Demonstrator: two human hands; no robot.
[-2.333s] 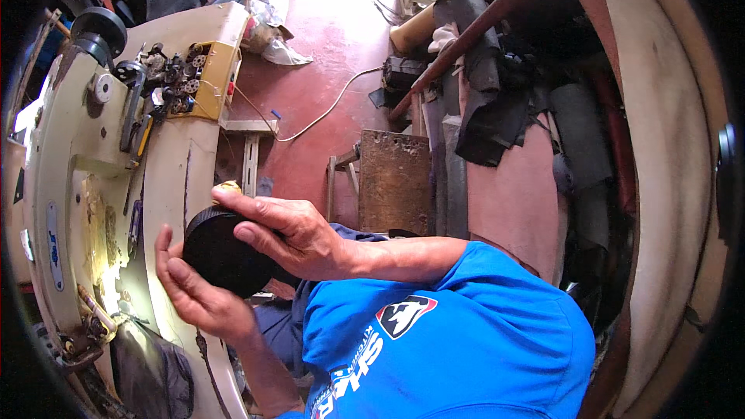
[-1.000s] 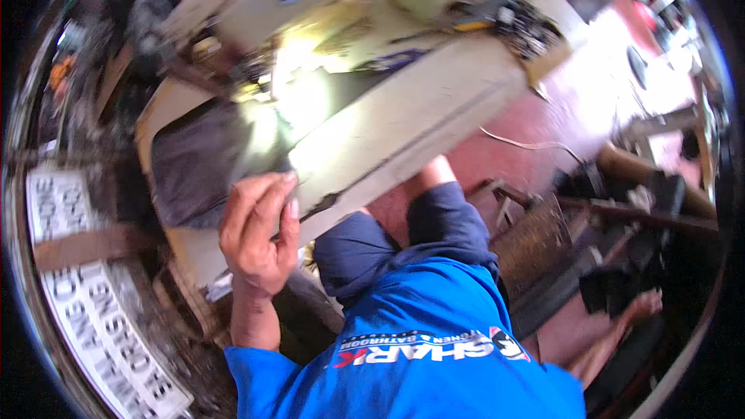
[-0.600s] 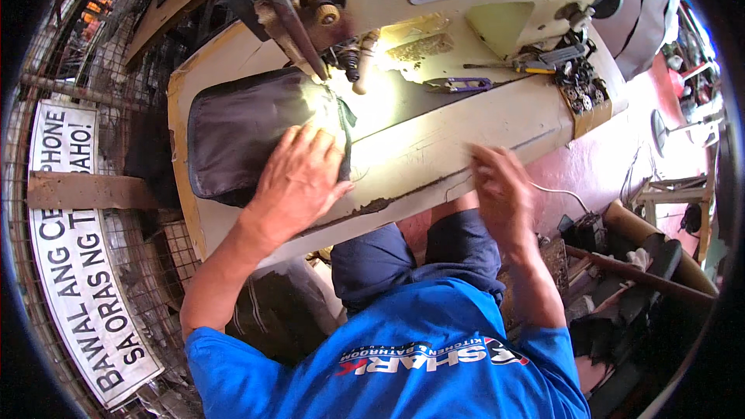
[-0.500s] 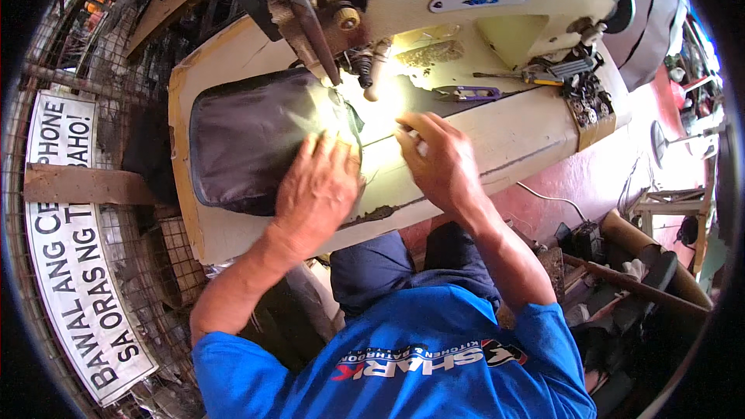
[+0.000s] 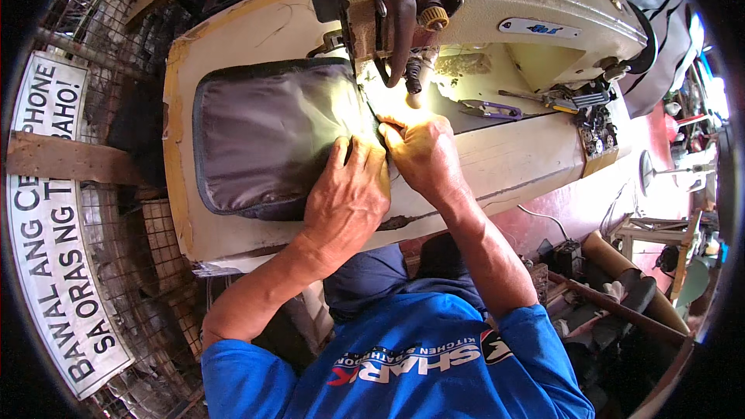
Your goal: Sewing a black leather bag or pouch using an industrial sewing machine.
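A dark grey fabric panel (image 5: 268, 140) with black bound edges and rounded corners lies flat on the sewing machine's bed, left of the needle area. My left hand (image 5: 349, 194) rests on its lower right part, fingers extended and pressing down, thumb hidden. Just right of it, my right hand (image 5: 425, 154) is closed in a pinch at the panel's right edge, beneath the lit sewing head. The sewing machine (image 5: 497, 0) is cream-coloured, with a brass-coloured tension knob (image 5: 433, 19). Strong lamp glare hides the needle and my right fingertips.
Purple-handled thread snips (image 5: 493, 110) and a screwdriver (image 5: 520, 96) lie under the machine arm. Metal parts (image 5: 597, 132) sit at the table's right end. A wire grid wall with a white sign (image 5: 58, 225) stands at the left. A cardboard tube (image 5: 632, 279) leans at lower right.
My right hand has come left and closed on the panel's right edge. My left hand stays pressed on the fabric. The whole view has shifted slightly.
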